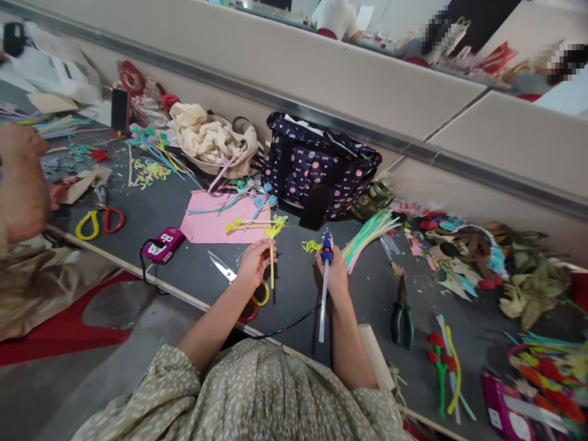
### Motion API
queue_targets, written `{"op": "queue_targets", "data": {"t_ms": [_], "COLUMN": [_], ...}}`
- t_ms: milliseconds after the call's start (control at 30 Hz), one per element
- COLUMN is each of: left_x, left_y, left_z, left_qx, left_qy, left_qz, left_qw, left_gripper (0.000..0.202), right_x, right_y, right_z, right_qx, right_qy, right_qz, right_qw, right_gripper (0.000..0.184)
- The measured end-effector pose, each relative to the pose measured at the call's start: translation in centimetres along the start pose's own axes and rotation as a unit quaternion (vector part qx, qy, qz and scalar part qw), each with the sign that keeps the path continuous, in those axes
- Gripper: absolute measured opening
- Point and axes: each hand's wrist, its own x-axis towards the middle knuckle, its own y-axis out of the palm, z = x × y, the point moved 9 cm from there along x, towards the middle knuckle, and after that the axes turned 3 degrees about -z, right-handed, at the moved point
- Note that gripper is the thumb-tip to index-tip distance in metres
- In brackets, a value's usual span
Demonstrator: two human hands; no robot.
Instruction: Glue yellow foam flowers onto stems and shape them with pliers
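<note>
Pink paper (202,223) lies near the hands (256,262); left forearm (212,317) overlaps the scissors (222,267).

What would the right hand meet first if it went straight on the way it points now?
Leading with the glue gun it holds, the right hand would probably meet the dark slab at the front of the bag; depth is unclear from this single view.

My left forearm (211,327) hides the middle of the scissors (223,267); my right grip (339,272) covers the handle of the glue gun (327,245). The left edge cuts off a co-worker's arm (22,193).
</note>
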Motion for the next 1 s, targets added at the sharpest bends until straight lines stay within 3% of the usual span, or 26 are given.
{"op": "queue_targets", "data": {"t_ms": [267,467,767,1000], "left_x": [1.2,2.0,2.3,2.0], "left_y": [-1.8,-2.7,-3.8,-3.2], "left_z": [0.1,0.2,0.3,0.0], "left_qx": [-0.011,-0.028,-0.05,-0.047], "left_qy": [-0.008,-0.018,-0.026,-0.03], "left_qz": [-0.019,-0.02,-0.039,-0.017], "left_qw": [1.0,0.999,0.998,0.998], "left_gripper": [0.03,0.027,0.028,0.029], "right_x": [2.3,2.5,2.2,2.2], "right_y": [2.3,4.4,7.0,6.9], "right_z": [-1.3,-0.5,1.2,1.6], "right_qx": [-0.065,-0.134,-0.195,-0.152], "right_qy": [0.038,0.067,0.024,0.011], "right_qz": [-0.004,0.014,0.055,0.051], "right_qw": [0.997,0.989,0.979,0.987], "right_gripper": [0.025,0.026,0.024,0.018]}}
